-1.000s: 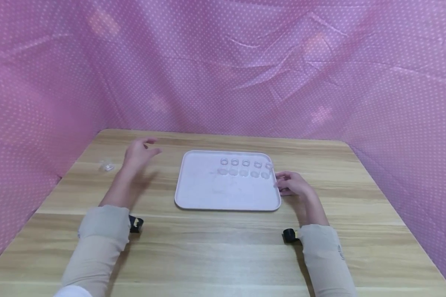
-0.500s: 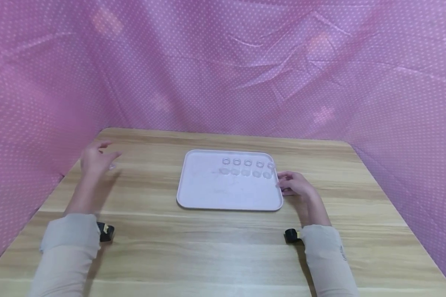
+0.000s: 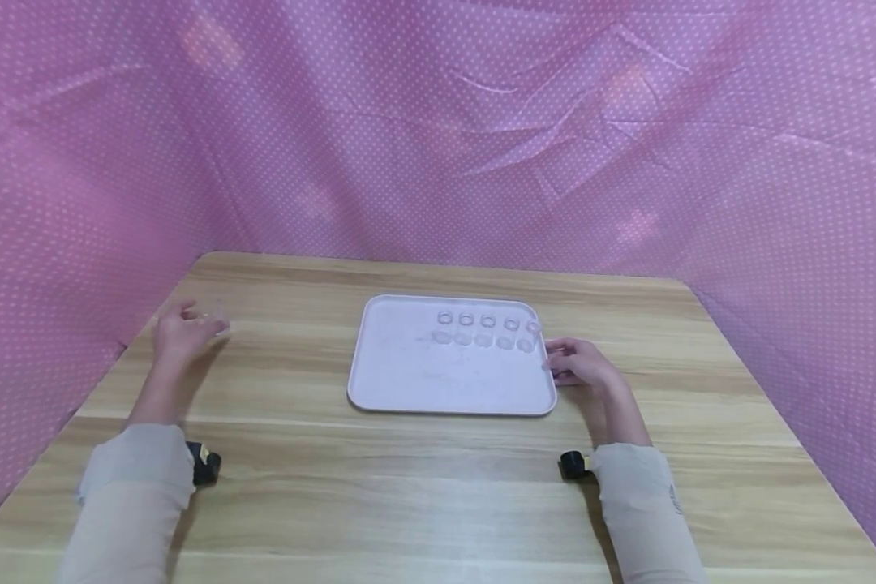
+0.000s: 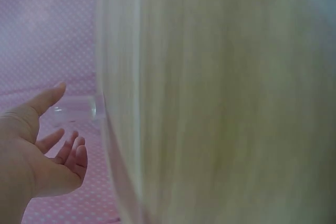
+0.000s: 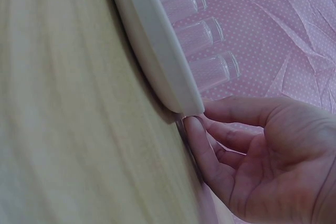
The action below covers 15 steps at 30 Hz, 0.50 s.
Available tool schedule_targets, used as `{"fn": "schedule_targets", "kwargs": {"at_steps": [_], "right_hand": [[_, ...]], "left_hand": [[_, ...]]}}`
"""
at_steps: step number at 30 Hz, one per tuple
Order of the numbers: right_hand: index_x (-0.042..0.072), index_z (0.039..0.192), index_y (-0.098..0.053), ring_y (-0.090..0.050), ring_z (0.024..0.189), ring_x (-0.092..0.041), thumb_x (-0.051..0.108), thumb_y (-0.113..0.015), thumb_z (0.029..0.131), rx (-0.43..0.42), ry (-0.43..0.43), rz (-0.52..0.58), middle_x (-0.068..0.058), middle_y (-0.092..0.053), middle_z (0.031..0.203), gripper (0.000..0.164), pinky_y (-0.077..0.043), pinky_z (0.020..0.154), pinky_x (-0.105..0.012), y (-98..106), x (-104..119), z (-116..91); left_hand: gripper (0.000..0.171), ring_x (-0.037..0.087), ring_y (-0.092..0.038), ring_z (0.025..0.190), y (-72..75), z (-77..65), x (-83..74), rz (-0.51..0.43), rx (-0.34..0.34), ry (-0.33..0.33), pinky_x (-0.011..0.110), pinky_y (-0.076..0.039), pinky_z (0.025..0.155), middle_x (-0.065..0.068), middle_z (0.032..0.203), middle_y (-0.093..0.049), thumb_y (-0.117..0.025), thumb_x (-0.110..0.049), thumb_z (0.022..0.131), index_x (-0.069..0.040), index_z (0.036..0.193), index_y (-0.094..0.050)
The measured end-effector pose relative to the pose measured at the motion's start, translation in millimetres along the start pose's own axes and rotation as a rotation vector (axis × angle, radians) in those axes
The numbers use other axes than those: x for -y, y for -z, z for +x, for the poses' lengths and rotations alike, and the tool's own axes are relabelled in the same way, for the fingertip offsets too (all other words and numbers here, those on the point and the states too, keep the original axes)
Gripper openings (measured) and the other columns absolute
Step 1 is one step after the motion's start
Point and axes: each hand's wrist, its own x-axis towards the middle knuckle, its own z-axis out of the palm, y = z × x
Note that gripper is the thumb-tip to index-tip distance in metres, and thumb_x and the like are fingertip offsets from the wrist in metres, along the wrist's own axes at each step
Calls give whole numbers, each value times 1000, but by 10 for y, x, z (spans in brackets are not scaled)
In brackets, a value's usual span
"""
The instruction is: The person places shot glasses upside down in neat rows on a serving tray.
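Note:
At the far left of the table, my left hand (image 3: 178,328) is beside a clear cup (image 3: 221,324). In the left wrist view, the thumb and fingers of the left hand (image 4: 44,150) are spread near the upright cup (image 4: 79,109); I see no firm contact. My right hand (image 3: 580,362) is at the right edge of a white tray (image 3: 409,385). The right wrist view has the right hand (image 5: 262,156) pinching the tray's rim (image 5: 181,85), one fingertip against its top and another beneath. Several clear cups (image 5: 215,71) stand in a row on the tray.
The tray lies on a wood-grain table (image 3: 438,495). Pink dotted cloth (image 3: 438,138) hangs behind the table and along both sides. The standing cups (image 3: 487,320) are along the tray's far right part.
My left hand has moved left, away from the area near the tray, and has come down beside the clear cup. The right hand has stayed at the tray's edge.

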Motion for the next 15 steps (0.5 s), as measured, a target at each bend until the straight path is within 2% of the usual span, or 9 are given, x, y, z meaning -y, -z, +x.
{"fn": "schedule_targets", "kwargs": {"at_steps": [3,5,6,9,11,13,15], "right_hand": [[-11,130,-38,-59,79,-15,-2,-53,87,5,4,0,-13,-59,96,47,-52,73,-31,5,-9,5],[-11,130,-38,-58,79,-16,-2,-53,87,3,7,-3,-13,-59,96,47,-52,73,-31,9,-7,1],[-11,130,-39,-58,79,-16,-2,-53,87,0,6,-1,-14,-59,97,46,-52,72,-31,8,-5,-1],[-11,130,-39,-58,79,-16,-1,-53,86,0,9,-6,-13,-59,97,47,-52,72,-32,8,-1,-6],[-11,129,-39,-59,79,-16,-1,-53,86,0,11,-3,-12,-59,96,47,-52,72,-31,9,-2,-7],[-12,129,-39,-59,79,-16,-1,-53,85,8,17,-2,-12,-59,95,47,-52,71,-31,15,-9,-5],[-13,128,-38,-59,79,-16,-1,-54,85,15,24,2,-12,-59,94,47,-53,71,-31,18,-9,-8]], "left_hand": [[77,39,-35,121,-36,12,56,-24,19,6,44,-30,101,25,139,-30,-64,-25,86,0,143,-20],[74,30,-42,113,-66,19,81,-153,41,34,39,-35,99,21,134,-35,-65,-18,85,0,142,-22],[73,24,-45,106,-78,19,96,-180,44,40,34,-39,96,19,129,-38,-66,-16,84,1,142,-24],[74,9,-44,90,-105,19,142,-361,67,80,24,-44,87,9,115,-39,-67,-6,82,2,141,-24],[72,5,-43,83,-115,20,174,-356,65,62,18,-46,80,6,109,-39,-66,-4,81,4,140,-25],[71,5,-45,83,-124,28,205,-425,71,68,17,-46,78,4,105,-39,-65,0,81,5,139,-26],[66,4,-47,81,-132,40,232,-425,64,55,15,-47,75,3,103,-41,-66,1,80,5,136,-32]]}}
